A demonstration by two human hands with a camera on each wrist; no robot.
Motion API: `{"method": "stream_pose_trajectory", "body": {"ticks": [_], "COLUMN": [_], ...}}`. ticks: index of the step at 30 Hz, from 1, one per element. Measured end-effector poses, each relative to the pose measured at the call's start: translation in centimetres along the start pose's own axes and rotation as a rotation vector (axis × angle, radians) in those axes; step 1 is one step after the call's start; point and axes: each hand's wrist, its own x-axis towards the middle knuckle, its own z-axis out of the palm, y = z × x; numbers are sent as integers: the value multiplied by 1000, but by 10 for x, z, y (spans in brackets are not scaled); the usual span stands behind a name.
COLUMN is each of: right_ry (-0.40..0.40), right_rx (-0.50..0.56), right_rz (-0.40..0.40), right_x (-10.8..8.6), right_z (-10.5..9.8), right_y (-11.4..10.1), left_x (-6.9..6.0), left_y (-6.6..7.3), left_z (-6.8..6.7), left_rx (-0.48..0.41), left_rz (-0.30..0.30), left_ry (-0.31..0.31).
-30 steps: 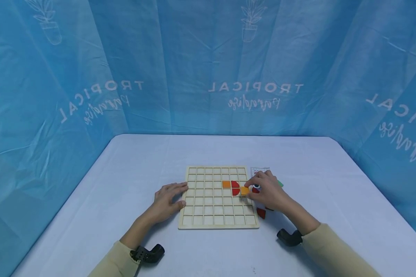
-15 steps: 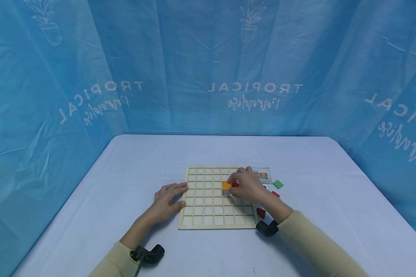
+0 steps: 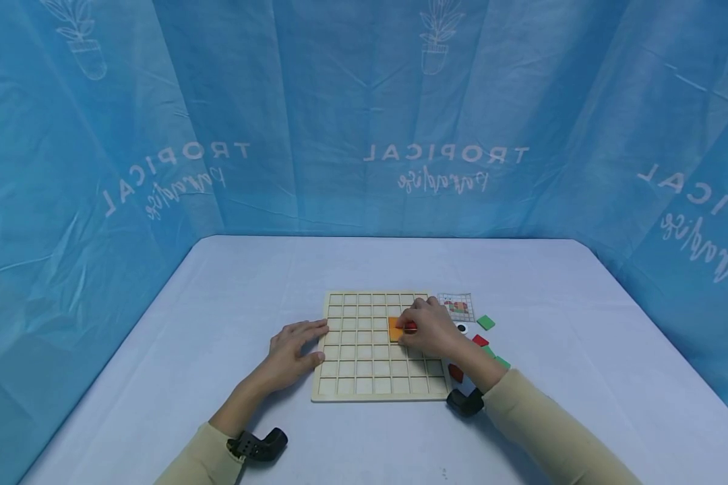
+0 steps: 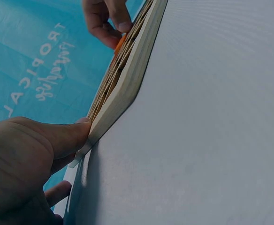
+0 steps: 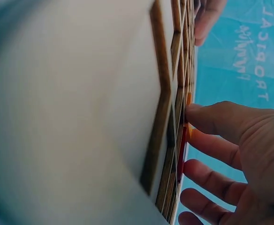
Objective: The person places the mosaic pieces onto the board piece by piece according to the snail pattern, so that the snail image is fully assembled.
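Note:
A pale wooden grid board lies on the white table. My left hand rests at its left edge, fingers extended; in the left wrist view its thumb touches the rim. My right hand is over the right part of the board. Its thumb and index finger pinch an orange square tile at a cell, just below another orange tile. In the right wrist view, a red piece sits beside the orange tile. The right hand partly covers the red pieces in the head view.
A printed picture card lies right of the board. Near it are a green tile, an eye-marked white tile, a red tile, further green tiles and a dark red piece. Blue curtains surround the table.
My right hand has carried the orange tile left from the board's right edge to a cell below the other orange tile. More loose tiles at right are uncovered. The left hand stays put.

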Motion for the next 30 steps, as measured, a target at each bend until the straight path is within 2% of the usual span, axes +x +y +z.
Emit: {"method": "stream_pose_trajectory", "body": {"ticks": [13,18,24,30], "right_ry": [-10,35,120,100], "right_rx": [-12,-1,75,69], "right_rz": [-25,-9,32,142], "right_x": [-3,-7,-21,-42], "right_z": [0,-8,-33,-47], "right_y": [3,7,29,56], "left_x": [1,0,0,0], "left_y": [0,-1,-2,-2], "left_z": [1,1,2,1], "left_rx": [0,6,10,12], "left_rz": [8,23,39,34], "left_ry": [10,18,24,16]}}
